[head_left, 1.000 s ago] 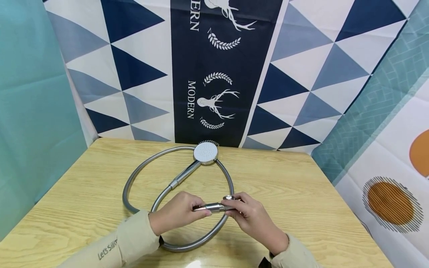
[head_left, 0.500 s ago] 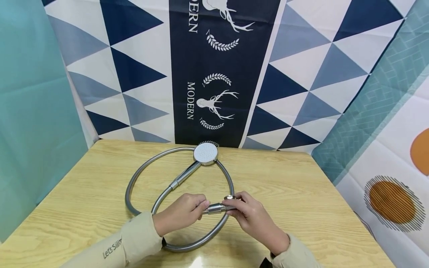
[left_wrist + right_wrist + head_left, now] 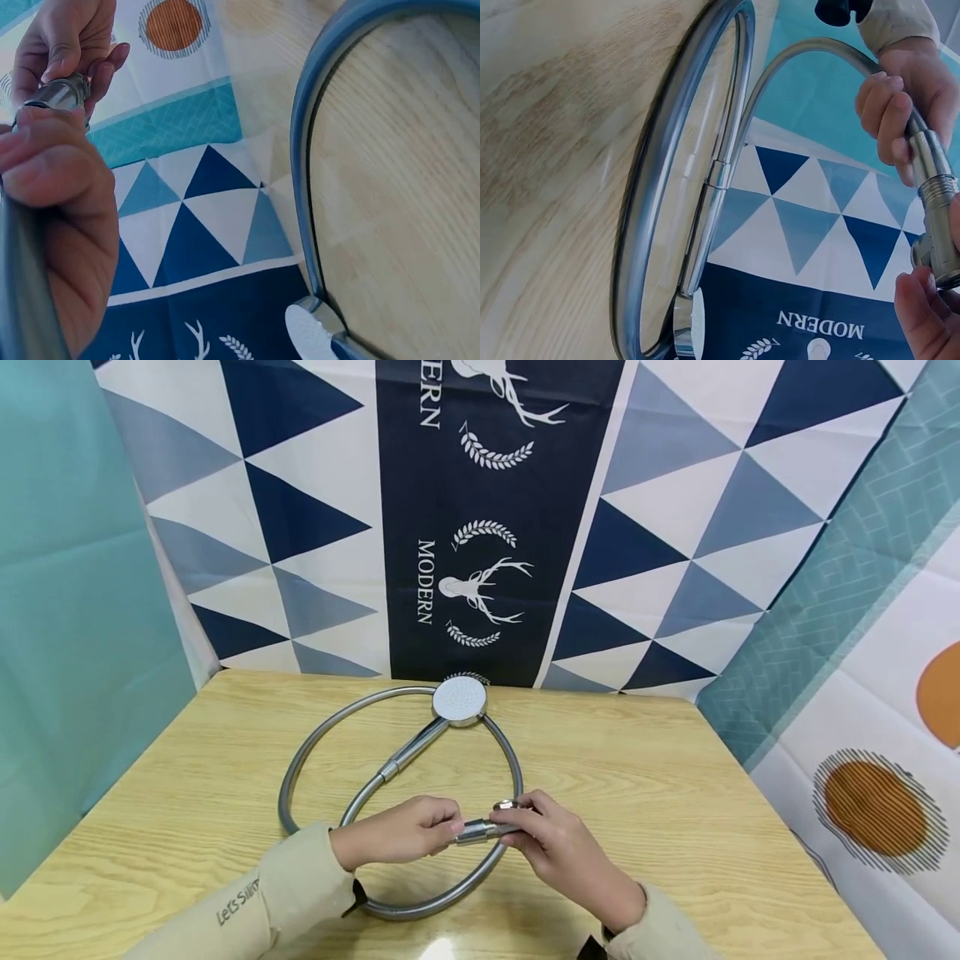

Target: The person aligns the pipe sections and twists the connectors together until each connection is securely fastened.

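My left hand [image 3: 405, 831] grips the grey shower hose [image 3: 825, 45] near its end, fingers curled round it just behind the chrome hose nut [image 3: 930, 159]. In my right hand [image 3: 558, 852] is a chrome threaded fitting [image 3: 941, 232], pinched between thumb and fingers, with a round piece on its side. Bare threads show between nut and fitting in the right wrist view, the two parts in line. The hose curves in loops over the table [image 3: 637, 760]. At its other end lies a shower head [image 3: 459, 700], white face up, its chrome handle pointing toward me.
A patterned cloth [image 3: 480, 527] with triangles and deer hangs behind the table's far edge. Teal cloth [image 3: 82, 610] hangs at the left, and a white cloth with orange circles [image 3: 873, 810] at the right. Hose loops lie beneath and beyond both hands.
My left fingers have shifted round the hose end, and that hand has moved slightly left over the last half second. The right hand still holds the fitting in nearly the same place.
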`<state>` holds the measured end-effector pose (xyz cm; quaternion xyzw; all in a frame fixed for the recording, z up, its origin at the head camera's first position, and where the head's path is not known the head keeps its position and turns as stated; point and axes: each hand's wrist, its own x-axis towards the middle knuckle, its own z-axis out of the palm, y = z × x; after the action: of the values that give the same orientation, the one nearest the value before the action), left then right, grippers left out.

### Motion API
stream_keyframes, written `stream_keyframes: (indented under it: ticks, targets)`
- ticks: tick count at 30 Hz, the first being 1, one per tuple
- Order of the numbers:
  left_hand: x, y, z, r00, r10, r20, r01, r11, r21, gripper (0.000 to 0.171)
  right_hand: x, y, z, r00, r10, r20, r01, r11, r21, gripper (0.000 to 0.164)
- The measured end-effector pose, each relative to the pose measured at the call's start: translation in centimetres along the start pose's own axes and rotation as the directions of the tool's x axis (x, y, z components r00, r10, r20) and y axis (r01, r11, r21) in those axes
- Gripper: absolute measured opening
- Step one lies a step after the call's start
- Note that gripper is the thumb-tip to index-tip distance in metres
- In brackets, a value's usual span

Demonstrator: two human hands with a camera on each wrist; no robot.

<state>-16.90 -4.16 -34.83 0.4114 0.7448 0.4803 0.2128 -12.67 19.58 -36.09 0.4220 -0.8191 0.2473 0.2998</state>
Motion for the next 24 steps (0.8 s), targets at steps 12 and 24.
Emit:
stream_keyframes:
  ticks: [12, 24]
  targets:
    - [0.82, 0.23, 0.48, 0.993, -0.102, -0.057, 0.105, 0.993, 0.054, 0.023, -0.69, 0.36, -0.34, 1.000, 0.005, 0.005, -0.005, 1.000, 0.027, 0.029]
    - [0.82, 0.38, 0.75, 0.986, -0.143, -0.083, 0.142, 0.990, -0.014, 0.038, -0.61, 0.42, -0.29, 0.999, -0.004, -0.046, 0.004, 1.000, 0.006, 0.029]
